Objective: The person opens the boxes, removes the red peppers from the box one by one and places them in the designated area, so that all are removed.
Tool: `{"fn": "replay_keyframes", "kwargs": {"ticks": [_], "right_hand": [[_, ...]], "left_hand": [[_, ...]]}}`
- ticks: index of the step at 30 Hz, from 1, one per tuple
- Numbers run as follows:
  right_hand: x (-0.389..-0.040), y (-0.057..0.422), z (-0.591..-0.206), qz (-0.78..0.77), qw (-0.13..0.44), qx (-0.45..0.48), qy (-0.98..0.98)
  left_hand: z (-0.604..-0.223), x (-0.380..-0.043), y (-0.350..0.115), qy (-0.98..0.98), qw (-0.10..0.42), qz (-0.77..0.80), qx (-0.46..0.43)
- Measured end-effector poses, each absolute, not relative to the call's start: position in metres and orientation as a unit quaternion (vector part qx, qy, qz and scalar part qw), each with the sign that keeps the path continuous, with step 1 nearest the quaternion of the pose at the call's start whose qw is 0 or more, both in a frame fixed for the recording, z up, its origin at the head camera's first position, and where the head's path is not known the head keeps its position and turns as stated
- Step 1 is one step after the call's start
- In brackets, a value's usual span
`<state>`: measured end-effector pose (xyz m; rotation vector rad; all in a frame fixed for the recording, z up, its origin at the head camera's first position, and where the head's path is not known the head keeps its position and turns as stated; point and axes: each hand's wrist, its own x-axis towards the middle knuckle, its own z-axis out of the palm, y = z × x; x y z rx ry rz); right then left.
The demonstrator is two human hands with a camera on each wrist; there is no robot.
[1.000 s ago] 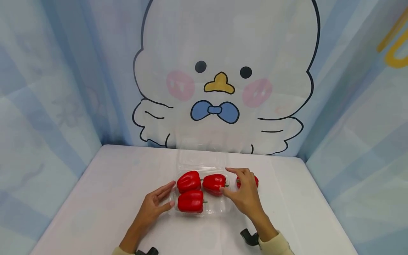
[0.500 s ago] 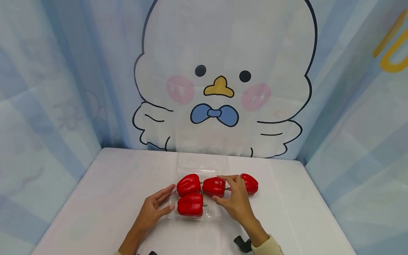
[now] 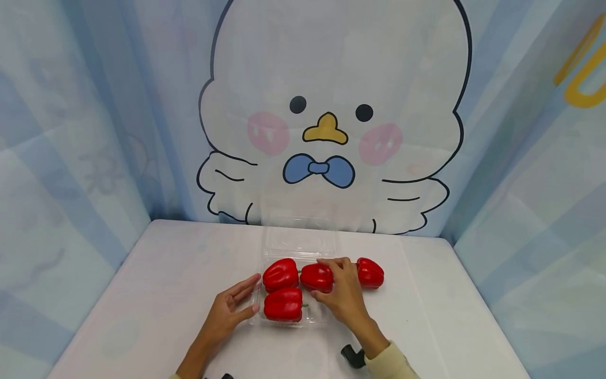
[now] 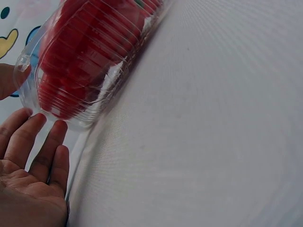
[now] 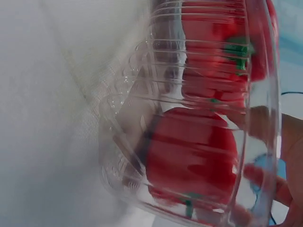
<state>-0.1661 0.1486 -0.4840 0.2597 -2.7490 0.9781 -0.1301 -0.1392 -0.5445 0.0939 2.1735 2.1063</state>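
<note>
In the head view, three red bell peppers sit in a clear plastic clamshell box [image 5: 118, 137], whose lid stands open at the back. My right hand [image 3: 347, 295] grips the right-hand bell pepper [image 3: 316, 277], thumb in front and fingers behind it. Two others, a back-left bell pepper [image 3: 280, 275] and a front-left bell pepper [image 3: 282, 304], lie side by side. My left hand [image 3: 227, 310] touches the box's left edge with fairly straight fingers; the left wrist view shows its fingertips [image 4: 59, 125] against the rim. Another bell pepper [image 3: 371, 272] lies on the table, right of the box.
The white table [image 3: 142, 305] ends at a back curtain [image 3: 331, 63] with a cartoon bird. Blue-and-white curtains [image 3: 61, 131] stand at both sides. A black fitting [image 3: 352, 357] shows near the right wrist.
My right hand has moved left and closed round the right-hand pepper in the box, uncovering the pepper on the table. The left hand stays at the box's edge. The head view has tilted slightly.
</note>
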Motion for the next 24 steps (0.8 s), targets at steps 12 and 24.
{"fn": "replay_keyframes", "kwargs": {"ticks": [12, 24], "right_hand": [[-0.177, 0.138, -0.491, 0.241, 0.116, 0.084, -0.960], [-0.181, 0.137, -0.492, 0.226, 0.133, 0.074, -0.962]], "left_hand": [[-0.544, -0.130, -0.140, 0.711, 0.065, 0.700, 0.030], [-0.546, -0.131, -0.140, 0.714, 0.062, 0.697, 0.039]]}}
